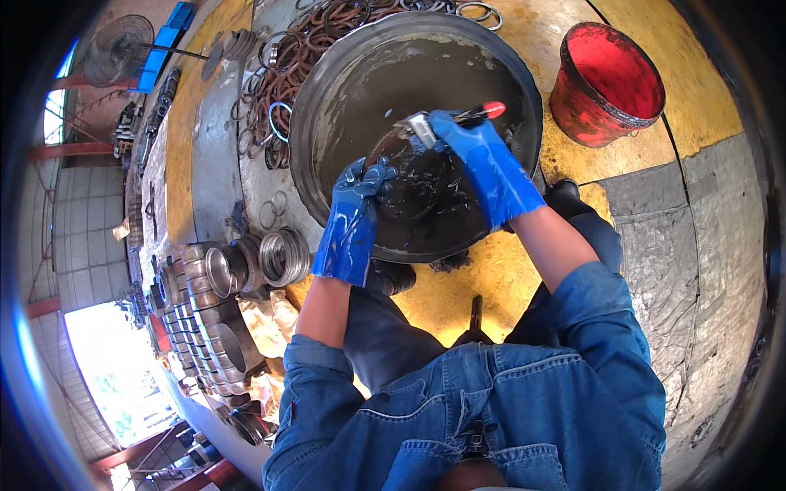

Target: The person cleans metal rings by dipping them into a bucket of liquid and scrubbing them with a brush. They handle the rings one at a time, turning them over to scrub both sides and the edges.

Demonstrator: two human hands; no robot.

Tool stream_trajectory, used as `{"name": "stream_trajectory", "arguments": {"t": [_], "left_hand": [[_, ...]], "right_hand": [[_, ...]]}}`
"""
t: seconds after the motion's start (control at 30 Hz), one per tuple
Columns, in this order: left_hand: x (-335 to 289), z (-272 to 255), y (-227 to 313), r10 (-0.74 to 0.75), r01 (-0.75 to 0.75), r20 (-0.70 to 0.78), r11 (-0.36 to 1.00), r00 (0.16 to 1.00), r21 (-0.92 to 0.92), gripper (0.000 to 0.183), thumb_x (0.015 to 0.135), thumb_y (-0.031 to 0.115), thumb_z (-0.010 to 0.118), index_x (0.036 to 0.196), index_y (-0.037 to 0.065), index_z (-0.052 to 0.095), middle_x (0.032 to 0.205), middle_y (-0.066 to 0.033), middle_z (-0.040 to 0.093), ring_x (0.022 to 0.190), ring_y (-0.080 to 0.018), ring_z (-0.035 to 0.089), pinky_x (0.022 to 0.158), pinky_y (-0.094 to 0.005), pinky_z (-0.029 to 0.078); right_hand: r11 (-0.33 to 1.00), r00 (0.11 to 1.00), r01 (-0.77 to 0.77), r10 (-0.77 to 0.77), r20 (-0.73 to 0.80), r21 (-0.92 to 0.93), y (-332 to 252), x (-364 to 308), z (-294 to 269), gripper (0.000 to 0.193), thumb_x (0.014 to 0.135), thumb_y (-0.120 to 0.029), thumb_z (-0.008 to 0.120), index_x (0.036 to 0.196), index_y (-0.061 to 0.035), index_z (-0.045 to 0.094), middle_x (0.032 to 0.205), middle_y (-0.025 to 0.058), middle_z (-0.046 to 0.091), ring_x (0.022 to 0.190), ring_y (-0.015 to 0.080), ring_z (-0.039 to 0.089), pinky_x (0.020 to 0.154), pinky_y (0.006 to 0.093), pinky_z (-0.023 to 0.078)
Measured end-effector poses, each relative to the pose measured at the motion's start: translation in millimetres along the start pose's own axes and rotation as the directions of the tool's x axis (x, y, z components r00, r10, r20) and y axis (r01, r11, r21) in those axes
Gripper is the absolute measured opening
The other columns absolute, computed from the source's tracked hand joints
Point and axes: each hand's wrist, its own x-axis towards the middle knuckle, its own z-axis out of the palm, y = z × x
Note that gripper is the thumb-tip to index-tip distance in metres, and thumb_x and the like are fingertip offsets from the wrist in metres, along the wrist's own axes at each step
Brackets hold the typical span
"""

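Observation:
Both my hands wear blue rubber gloves over a wide black basin (307,168) of murky dark liquid. My left hand (360,188) is closed around the near-left side of a brown metal ring (383,147), wet and held low at the liquid. Part of that ring's outline is lost in the splashing and dark water. In my right hand (468,137) is a brush (491,110), its black handle tipped with red. The brush's pale head (420,129) meets the far edge of the ring, slightly smeared by motion.
Rusty rings (323,41) lie heaped behind and left of the basin. A red bucket (610,86) stands at its right. Shiny rings (284,256) and stacked metal cylinders (196,303) sit at the left. A standing fan (119,51) is far left. My shoes flank the basin's near side.

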Motion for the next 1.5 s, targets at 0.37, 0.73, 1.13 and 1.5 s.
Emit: {"name": "stream_trajectory", "arguments": {"t": [0.37,0.73,1.13,1.5], "left_hand": [[19,1,-35,0.005,0.005,-0.114,0.997,0.994,0.081,0.027,0.094,0.006,0.069,0.119,0.001,0.065,0.103,-0.0092,0.074,0.082,-0.0146,0.068,0.073,-0.0255,0.052],[19,16,-44,0.133,-0.096,-0.081,0.929,0.988,0.358,0.036,0.087,0.004,0.078,0.120,0.000,0.066,0.102,-0.0050,0.072,0.090,-0.0113,0.065,0.082,-0.0261,0.052],[14,23,-37,-0.095,0.098,-0.069,0.994,0.993,0.042,0.029,0.095,0.018,0.073,0.120,0.004,0.068,0.104,-0.0090,0.073,0.087,-0.0158,0.068,0.074,-0.0272,0.052],[26,24,-5,-0.468,0.331,-0.090,0.736,0.879,-0.591,0.044,0.102,0.045,0.056,0.127,0.010,0.067,0.119,-0.0131,0.070,0.106,-0.0287,0.065,0.102,-0.0411,0.049]], "right_hand": [[0.983,0.990,-0.082,0.061,-0.126,-0.167,-26,1,-3,0.027,0.090,-0.026,0.071,0.101,-0.0012,0.075,0.086,0.0057,0.074,0.076,0.0119,0.067,0.070,0.0290,0.054],[0.884,0.989,-0.147,0.145,-0.038,-0.444,-42,17,5,0.021,0.086,-0.022,0.073,0.091,-0.0021,0.077,0.081,0.0064,0.074,0.078,0.0136,0.069,0.073,0.0295,0.055],[0.405,0.926,-0.371,0.099,-0.363,-0.836,35,25,-20,0.044,0.083,-0.041,0.072,0.105,-0.0033,0.075,0.089,0.0194,0.073,0.086,0.0221,0.072,0.080,0.0352,0.055],[0.522,0.703,0.710,-0.568,0.427,-0.473,-8,-11,53,0.019,0.085,-0.017,0.076,0.103,-0.0111,0.076,0.096,0.0120,0.075,0.084,0.0300,0.073,0.076,0.0369,0.059]]}}
